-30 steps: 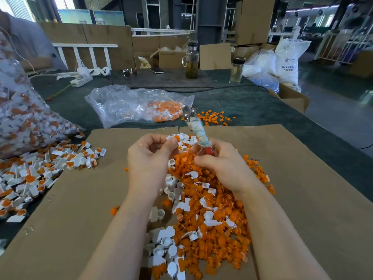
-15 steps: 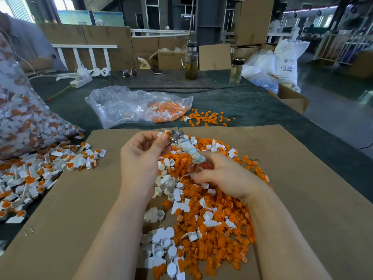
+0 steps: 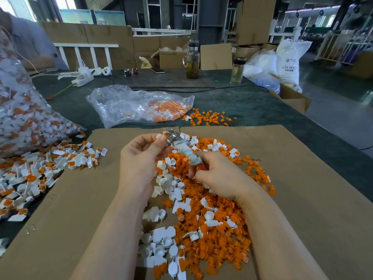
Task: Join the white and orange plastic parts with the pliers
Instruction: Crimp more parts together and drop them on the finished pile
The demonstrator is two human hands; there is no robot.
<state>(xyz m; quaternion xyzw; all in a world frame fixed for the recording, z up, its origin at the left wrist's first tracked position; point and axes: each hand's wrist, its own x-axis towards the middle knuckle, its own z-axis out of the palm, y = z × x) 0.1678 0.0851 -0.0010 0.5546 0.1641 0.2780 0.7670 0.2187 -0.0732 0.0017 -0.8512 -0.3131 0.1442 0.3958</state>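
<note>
Over the last second the pliers have swung down and to the left: a second ago their metal head stood up and away from the heap, well above the fingers, and now it lies low and meets the left hand at the far edge of the pile. The right hand is wrapped around the red handle below the cloth-wound shank, fingers curled on it, and has dropped nearer the heap. The left hand has lifted slightly toward the far side, and its thumb and fingertips pinch a small white and orange piece right at the pliers' head; how far the metal jaws are closed on it is too small to tell. This reads as the squeeze step of one joining, with the piece brought to the tool and the tool brought to the piece. The loose stock of white and orange parts sits under both hands on the cardboard sheet that covers the bench. A spread of what look like joined parts lies to the left, off the cardboard edge, and a clear bag with more orange pieces lies beyond. Many parts remain loose, so the work looks far from finished.
</note>
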